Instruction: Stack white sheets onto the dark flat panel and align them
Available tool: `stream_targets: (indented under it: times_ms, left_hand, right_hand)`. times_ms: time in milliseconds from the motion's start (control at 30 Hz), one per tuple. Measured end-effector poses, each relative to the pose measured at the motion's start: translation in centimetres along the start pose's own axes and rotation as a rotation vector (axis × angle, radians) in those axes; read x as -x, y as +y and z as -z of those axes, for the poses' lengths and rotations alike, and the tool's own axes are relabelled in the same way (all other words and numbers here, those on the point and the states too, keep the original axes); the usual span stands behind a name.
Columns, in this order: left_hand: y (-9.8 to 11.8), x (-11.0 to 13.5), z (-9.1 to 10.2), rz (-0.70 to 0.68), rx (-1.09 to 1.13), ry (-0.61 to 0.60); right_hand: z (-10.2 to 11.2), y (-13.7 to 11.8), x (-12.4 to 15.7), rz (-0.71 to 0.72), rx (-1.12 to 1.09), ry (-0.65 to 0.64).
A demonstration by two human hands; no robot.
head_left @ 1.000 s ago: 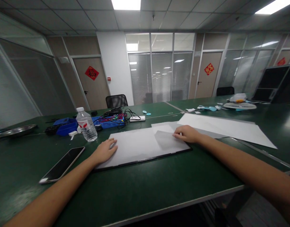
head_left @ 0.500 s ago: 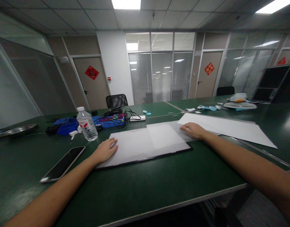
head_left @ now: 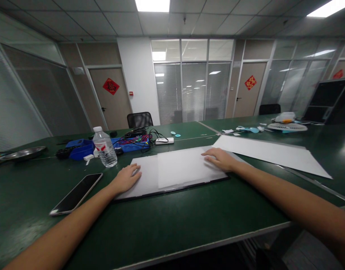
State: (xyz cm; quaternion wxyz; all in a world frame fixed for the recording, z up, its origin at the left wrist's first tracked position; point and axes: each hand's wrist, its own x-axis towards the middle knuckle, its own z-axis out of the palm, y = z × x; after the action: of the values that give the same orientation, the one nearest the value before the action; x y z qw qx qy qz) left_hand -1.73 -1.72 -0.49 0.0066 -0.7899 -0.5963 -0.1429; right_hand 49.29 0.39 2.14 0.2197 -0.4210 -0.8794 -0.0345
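A flat white panel with a thin black edge lies on the green table. Across its right part rests a thin white sheet, overlapping past the panel's right end. My left hand lies on the panel's left end, fingers stretched out. On the sheet's right part, my right hand presses down with its fingers extended; nothing is gripped in it. Beyond that hand, long white sheets lie partly overlapping on the table.
Left of the panel are a phone and a water bottle. Behind stand blue trays with tangled wires and a white plug-like device. A fan part lies far right. The table's front edge is near me.
My right hand has moved left, and the thin white sheet under it has slid left across the panel. My left hand stays at the panel's left end.
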Motion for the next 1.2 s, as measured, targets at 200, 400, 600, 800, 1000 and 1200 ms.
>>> stream_targets:
  times_ms: [200,400,600,800,1000,1200]
  left_hand:
    - [0.0,-0.1,0.0,-0.003,0.019,0.006]
    - [0.1,-0.1,0.0,-0.008,0.043,-0.001]
    - [-0.2,-0.2,-0.3,-0.013,0.045,-0.010]
    - [-0.4,-0.3,-0.3,-0.018,0.070,0.011]
    - [-0.9,-0.4,-0.3,-0.002,0.086,0.037]
    - [-1.2,-0.5,0.0,0.032,0.087,0.069]
  right_hand:
    - [0.8,2.6,0.7,-0.165,0.135,-0.030]
    - [0.4,0.6,0.6,-0.052,-0.042,-0.083]
    - [-0.3,-1.2,0.1,0.119,-0.135,-0.062]
    - [0.4,0.8,0.5,0.012,0.029,0.012]
    - [0.6,1.4,0.7,0.014,0.000,-0.063]
    - [0.5,0.5,0.5,0.118,-0.032,-0.105]
